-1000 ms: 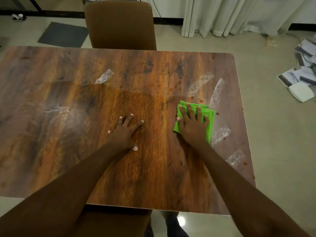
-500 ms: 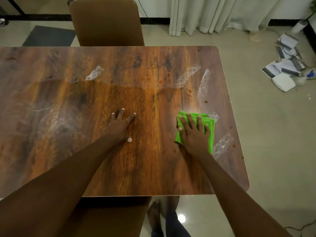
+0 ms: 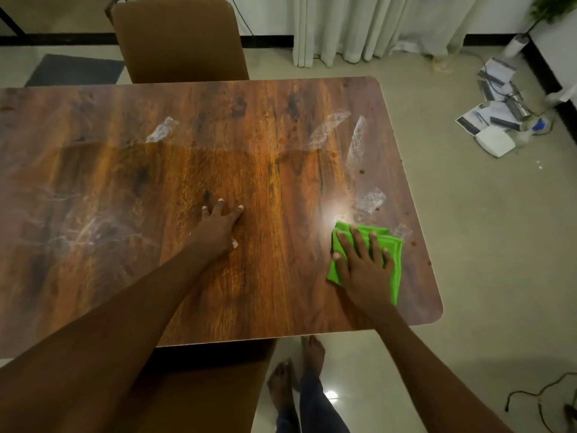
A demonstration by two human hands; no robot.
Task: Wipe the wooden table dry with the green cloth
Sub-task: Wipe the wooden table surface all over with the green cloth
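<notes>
The wooden table (image 3: 131, 189) fills the left and middle of the head view. Wet streaks (image 3: 356, 142) glisten near its right side and far left. A folded green cloth (image 3: 395, 260) lies flat near the table's right front corner. My right hand (image 3: 363, 264) presses down on it with fingers spread, covering most of the cloth. My left hand (image 3: 218, 228) rests flat on bare wood at the table's middle, fingers apart, holding nothing.
A brown chair (image 3: 178, 42) stands at the far side, and another chair (image 3: 199, 385) is tucked under the near edge. My bare feet (image 3: 296, 373) show on the floor below. Papers and a white box (image 3: 495, 140) lie on the floor at right.
My right hand has slid the green cloth toward me and toward the right front corner. The view has shifted, so the table's near edge sits higher. My left hand stays flat.
</notes>
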